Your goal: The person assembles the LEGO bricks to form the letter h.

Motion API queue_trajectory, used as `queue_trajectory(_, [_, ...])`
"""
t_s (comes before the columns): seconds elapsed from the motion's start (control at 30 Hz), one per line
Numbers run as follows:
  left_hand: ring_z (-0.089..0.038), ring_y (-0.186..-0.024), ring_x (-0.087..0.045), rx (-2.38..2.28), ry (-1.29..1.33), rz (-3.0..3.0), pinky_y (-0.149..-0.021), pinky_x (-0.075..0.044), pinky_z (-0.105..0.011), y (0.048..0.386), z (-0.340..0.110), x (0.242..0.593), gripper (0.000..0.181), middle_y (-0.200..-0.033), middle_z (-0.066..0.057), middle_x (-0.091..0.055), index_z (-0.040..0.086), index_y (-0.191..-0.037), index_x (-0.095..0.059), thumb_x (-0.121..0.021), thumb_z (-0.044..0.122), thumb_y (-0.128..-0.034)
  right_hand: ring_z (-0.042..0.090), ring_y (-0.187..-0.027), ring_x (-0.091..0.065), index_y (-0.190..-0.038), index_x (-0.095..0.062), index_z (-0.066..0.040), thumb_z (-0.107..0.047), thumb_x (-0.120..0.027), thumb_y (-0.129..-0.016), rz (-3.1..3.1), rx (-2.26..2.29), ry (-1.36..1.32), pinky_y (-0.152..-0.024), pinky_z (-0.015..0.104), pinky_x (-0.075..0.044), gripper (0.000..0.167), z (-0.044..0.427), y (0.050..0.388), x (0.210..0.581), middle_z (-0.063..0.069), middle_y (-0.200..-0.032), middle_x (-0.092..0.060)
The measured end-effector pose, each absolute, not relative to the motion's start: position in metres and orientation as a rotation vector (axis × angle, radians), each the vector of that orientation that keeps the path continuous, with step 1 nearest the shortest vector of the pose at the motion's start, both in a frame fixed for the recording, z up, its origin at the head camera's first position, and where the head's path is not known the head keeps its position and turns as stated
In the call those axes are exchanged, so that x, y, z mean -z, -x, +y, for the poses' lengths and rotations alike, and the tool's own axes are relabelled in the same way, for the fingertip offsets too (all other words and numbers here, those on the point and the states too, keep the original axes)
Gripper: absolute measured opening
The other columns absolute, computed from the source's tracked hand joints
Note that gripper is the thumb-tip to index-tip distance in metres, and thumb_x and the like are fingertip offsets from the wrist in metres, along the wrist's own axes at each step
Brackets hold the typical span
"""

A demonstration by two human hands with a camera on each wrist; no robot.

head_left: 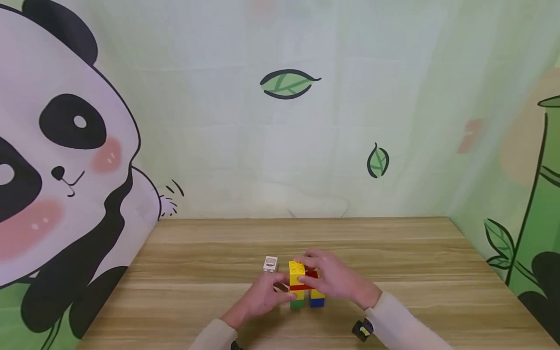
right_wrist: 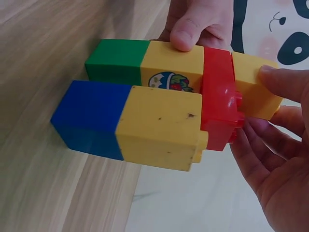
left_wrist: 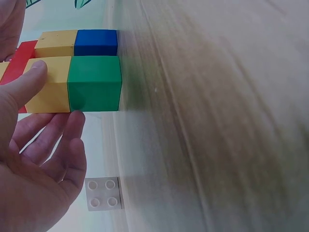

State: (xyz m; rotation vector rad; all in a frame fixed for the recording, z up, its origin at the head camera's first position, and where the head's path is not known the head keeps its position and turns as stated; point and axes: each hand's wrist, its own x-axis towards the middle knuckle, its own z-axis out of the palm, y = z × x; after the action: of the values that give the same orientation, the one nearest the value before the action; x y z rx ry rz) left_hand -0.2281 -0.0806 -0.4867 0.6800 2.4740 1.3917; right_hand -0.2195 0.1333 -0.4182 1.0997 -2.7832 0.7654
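Observation:
A small stack of toy building bricks stands on the wooden table. One column has a green brick (left_wrist: 95, 83) under a yellow brick (left_wrist: 57, 87) with a printed picture; beside it a blue brick (right_wrist: 91, 121) bears another yellow brick (right_wrist: 159, 126). Across the top lies a red brick (right_wrist: 219, 104), and an upper yellow brick (head_left: 297, 274) sits on its one end. My left hand (head_left: 264, 294) holds the printed yellow brick between thumb and fingers. With thumb and fingers, my right hand (head_left: 337, 274) pinches the upper yellow brick. Some studs of the yellow brick over the blue one show.
A white brick (head_left: 270, 264) with a printed picture lies on its side on the table (head_left: 197, 257), left of the stack and a little behind it. A curtain (head_left: 210, 121) with a panda and leaves printed on it hangs behind the table and at its sides.

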Motion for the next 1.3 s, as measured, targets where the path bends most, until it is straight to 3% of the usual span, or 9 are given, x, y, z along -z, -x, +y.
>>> queue_trajectory(0.5, [-0.013, -0.087, -0.062, -1.407, -0.698, 2.460, -0.071, -0.052, -0.027, 0.228, -0.082, 0.486, 0.023, -0.099, 0.004, -0.068, 0.013, -0.104, -0.070, -0.073, 0.024, -0.0838, 0.012, -0.086, -0.056, -0.126, -0.060, -0.008, -0.028, -0.065, -0.091, -2.737, -0.848, -1.090, -0.072, 0.017, -0.050, 0.041, 0.131, 0.219, 0.422, 0.008, -0.117, -0.057])
queue_trajectory(0.87, [-0.013, -0.086, -0.062, -1.410, -0.710, 2.443, -0.073, -0.052, -0.027, 0.228, -0.081, 0.486, 0.025, -0.100, 0.003, -0.068, 0.012, -0.107, -0.069, -0.073, 0.022, -0.0843, 0.012, -0.084, -0.054, -0.126, -0.060, -0.008, -0.028, -0.066, -0.090, -2.734, -0.865, -1.060, -0.069, 0.016, -0.049, 0.041, 0.130, 0.218, 0.425, 0.007, -0.118, -0.057])
queue_trajectory(1.03, [-0.012, -0.086, -0.062, -1.395, -0.730, 2.446, -0.074, -0.051, -0.026, 0.229, -0.083, 0.487, 0.025, -0.101, 0.004, -0.067, 0.014, -0.108, -0.069, -0.072, 0.024, -0.0848, 0.013, -0.085, -0.054, -0.128, -0.059, -0.009, -0.028, -0.065, -0.090, -2.754, -0.860, -1.054, -0.072, 0.018, -0.049, 0.043, 0.129, 0.217, 0.425, 0.006, -0.118, -0.057])
queue_trajectory(1.3, [-0.011, -0.085, -0.061, -1.381, -0.746, 2.476, -0.074, -0.051, -0.024, 0.227, -0.096, 0.487, 0.026, -0.101, 0.006, -0.066, 0.015, -0.107, -0.067, -0.073, 0.023, -0.0837, 0.019, -0.104, -0.055, -0.135, -0.053, -0.018, -0.045, -0.057, -0.092, -2.810, -1.038, -1.013, -0.084, 0.032, -0.050, 0.051, 0.130, 0.222, 0.428, 0.002, -0.127, -0.056])
